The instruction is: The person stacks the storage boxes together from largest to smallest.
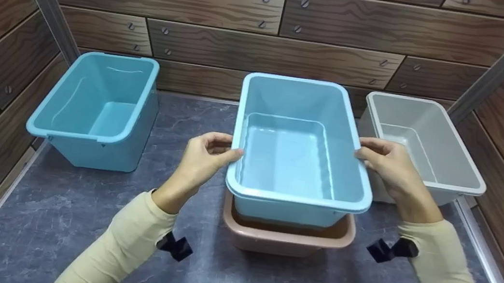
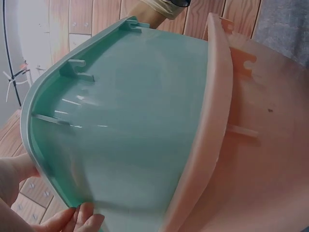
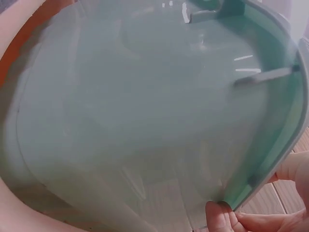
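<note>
A light blue plastic bin (image 1: 283, 198) sits partly inside a pinkish-brown bin (image 1: 288, 238), its upper walls standing above the lower rim. My left hand (image 1: 203, 159) pinches the blue bin's left rim, thumb over the top and fingers beneath. On the opposite side my right hand (image 1: 390, 167) grips the right rim in the same way. In the left wrist view, curled fingertips (image 2: 89, 220) show under the rim of the blue bin (image 2: 130, 106). The right wrist view shows fingertips (image 3: 219, 217) below the rim too. The blue bin's base is hidden inside the brown one.
A teal bin (image 1: 129, 152) stands at the left, and a grey bin (image 1: 460, 189) stands at the right, close to my right hand. Wood-patterned walls (image 1: 221, 3) enclose the dark marbled surface (image 1: 124, 222) at the back and both sides.
</note>
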`<state>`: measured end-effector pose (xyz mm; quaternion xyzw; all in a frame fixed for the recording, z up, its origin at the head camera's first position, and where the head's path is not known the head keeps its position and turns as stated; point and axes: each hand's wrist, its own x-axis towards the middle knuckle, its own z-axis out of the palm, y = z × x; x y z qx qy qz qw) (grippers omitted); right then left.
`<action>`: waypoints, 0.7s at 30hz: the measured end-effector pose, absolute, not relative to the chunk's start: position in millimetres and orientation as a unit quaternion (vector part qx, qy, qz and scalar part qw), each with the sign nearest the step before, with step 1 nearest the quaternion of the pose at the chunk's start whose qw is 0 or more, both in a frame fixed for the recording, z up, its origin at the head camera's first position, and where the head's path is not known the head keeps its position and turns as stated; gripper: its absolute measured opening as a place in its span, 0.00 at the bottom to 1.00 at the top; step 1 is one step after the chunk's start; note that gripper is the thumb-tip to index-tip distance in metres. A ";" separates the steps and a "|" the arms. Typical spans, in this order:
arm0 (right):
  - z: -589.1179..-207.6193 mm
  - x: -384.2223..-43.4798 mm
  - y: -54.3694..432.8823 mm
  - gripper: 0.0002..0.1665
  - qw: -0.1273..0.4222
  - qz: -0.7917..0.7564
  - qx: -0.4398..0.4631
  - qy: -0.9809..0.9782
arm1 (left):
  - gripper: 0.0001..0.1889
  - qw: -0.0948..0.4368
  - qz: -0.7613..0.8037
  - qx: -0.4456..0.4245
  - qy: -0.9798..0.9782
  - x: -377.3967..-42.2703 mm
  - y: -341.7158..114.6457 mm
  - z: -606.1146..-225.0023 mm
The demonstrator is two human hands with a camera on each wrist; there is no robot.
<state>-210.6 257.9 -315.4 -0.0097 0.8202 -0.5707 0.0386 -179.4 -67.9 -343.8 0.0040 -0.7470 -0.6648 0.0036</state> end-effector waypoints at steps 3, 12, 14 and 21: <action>-317.1 -211.2 257.8 0.29 0.043 -0.569 -0.009 0.821 | 0.18 0.002 -0.664 0.003 -0.747 -179.5 -68.1 -345.8; -322.0 -211.7 259.9 0.28 0.051 -0.570 -0.007 0.820 | 0.16 -0.005 -0.657 0.018 -0.753 -179.1 -68.0 -349.1; -323.2 -211.8 260.9 0.28 0.049 -0.570 -0.007 0.820 | 0.15 -0.003 -0.662 0.020 -0.750 -180.0 -67.4 -350.2; -325.7 -212.3 262.2 0.26 0.050 -0.572 -0.008 0.819 | 0.13 -0.003 -0.671 0.024 -0.741 -182.4 -66.6 -353.0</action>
